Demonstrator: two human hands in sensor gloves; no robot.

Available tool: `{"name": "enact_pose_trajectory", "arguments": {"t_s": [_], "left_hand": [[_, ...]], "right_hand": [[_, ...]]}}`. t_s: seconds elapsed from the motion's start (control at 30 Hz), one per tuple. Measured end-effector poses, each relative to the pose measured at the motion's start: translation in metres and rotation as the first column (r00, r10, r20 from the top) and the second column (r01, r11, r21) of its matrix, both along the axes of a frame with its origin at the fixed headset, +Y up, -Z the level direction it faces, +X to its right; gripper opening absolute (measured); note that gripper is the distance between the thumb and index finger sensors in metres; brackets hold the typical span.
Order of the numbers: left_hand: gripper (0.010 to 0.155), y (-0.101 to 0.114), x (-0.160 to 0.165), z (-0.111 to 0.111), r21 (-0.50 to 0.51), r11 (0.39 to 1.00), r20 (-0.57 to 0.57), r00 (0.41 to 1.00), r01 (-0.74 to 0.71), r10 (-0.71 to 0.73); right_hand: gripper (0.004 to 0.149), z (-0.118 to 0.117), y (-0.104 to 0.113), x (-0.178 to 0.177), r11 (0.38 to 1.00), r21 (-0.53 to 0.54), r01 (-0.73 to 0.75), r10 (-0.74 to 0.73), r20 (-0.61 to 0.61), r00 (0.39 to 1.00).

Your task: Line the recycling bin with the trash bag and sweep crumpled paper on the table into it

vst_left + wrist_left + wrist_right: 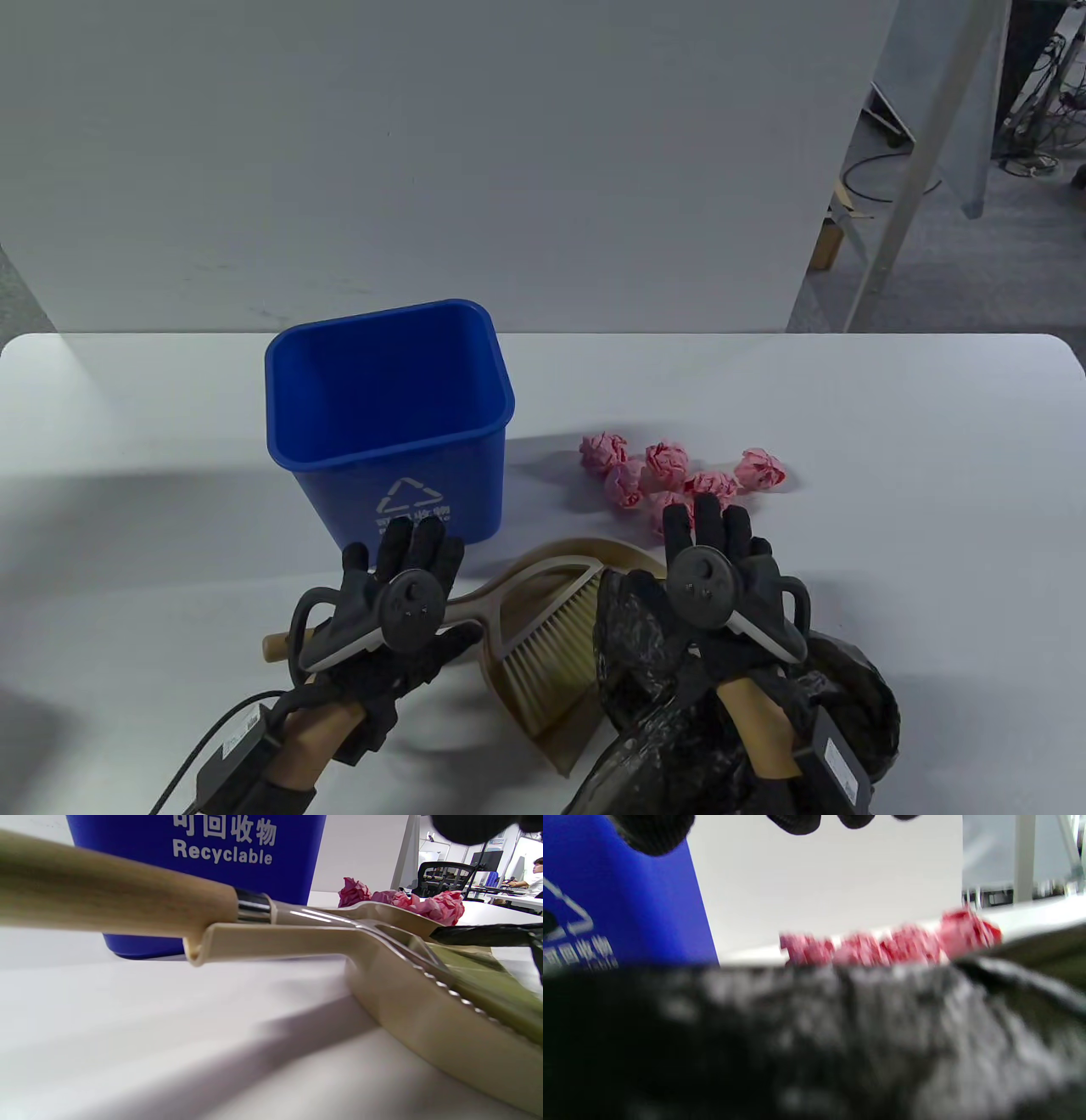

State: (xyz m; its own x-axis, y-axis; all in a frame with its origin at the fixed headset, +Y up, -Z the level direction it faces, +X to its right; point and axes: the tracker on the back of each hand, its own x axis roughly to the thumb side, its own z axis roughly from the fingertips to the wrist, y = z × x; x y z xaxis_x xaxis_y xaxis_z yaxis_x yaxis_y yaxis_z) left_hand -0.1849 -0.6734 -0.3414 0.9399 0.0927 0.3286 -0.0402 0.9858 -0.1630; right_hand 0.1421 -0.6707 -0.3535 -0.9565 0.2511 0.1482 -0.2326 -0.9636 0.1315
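Observation:
A blue recycling bin [390, 407] stands upright and unlined left of centre; its "Recyclable" label [222, 851] fills the left wrist view. Several pink crumpled paper balls [679, 475] lie on the table to its right. A tan dustpan [543, 679] with a wooden-handled brush [551, 654] in it lies near the front edge. A crumpled black trash bag [662, 705] lies over the dustpan's right side. My left hand [407, 560] hovers flat above the brush handle, fingers straight. My right hand [708, 543] is spread flat above the bag, holding nothing.
A white panel [424, 153] stands behind the white table [891, 407]. Off the table's far right are a metal leg [912, 161] and cables on the floor. A desk and office chair [445, 874] show in the background of the left wrist view.

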Motion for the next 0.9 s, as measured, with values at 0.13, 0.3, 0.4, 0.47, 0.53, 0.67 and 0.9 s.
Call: {"name": "enact_pose_trajectory", "arguments": {"t_s": [0.13,0.3,0.4,0.47,0.53,0.67,0.9], "left_hand": [[0.091,0.001,0.0,0.001,-0.008,1.0,0.0,1.0,0.001,-0.001],[0.091,0.0,0.001,0.0,-0.009,1.0,0.003,1.0,0.006,-0.006],[0.09,-0.001,0.002,0.0,-0.013,1.0,0.003,1.0,0.009,-0.009],[0.089,-0.001,0.002,0.001,-0.012,1.0,0.003,1.0,0.011,-0.011],[0.089,0.0,0.002,0.0,-0.009,1.0,0.002,1.0,0.011,-0.011],[0.088,0.0,0.002,0.001,0.003,1.0,0.0,1.0,0.002,-0.002],[0.086,0.014,0.007,0.009,0.059,0.994,0.038,0.996,-0.088,0.086]], "right_hand": [[0.093,-0.01,-0.031,0.003,0.938,-0.343,-0.054,0.054,-0.009,0.998],[0.096,-0.022,-0.071,0.009,0.813,-0.556,-0.174,0.224,0.023,0.974],[0.088,-0.029,-0.075,0.01,0.801,-0.535,-0.268,0.336,0.031,0.941],[0.068,-0.035,-0.071,0.011,0.844,-0.454,-0.286,0.365,0.095,0.926],[0.046,-0.037,-0.067,0.016,0.873,-0.402,-0.277,0.352,0.123,0.928],[0.039,-0.037,-0.057,0.032,0.94,-0.328,-0.09,0.144,0.144,0.979],[0.038,-0.013,0.007,0.043,0.958,0.197,0.21,-0.234,0.105,0.967]]}}
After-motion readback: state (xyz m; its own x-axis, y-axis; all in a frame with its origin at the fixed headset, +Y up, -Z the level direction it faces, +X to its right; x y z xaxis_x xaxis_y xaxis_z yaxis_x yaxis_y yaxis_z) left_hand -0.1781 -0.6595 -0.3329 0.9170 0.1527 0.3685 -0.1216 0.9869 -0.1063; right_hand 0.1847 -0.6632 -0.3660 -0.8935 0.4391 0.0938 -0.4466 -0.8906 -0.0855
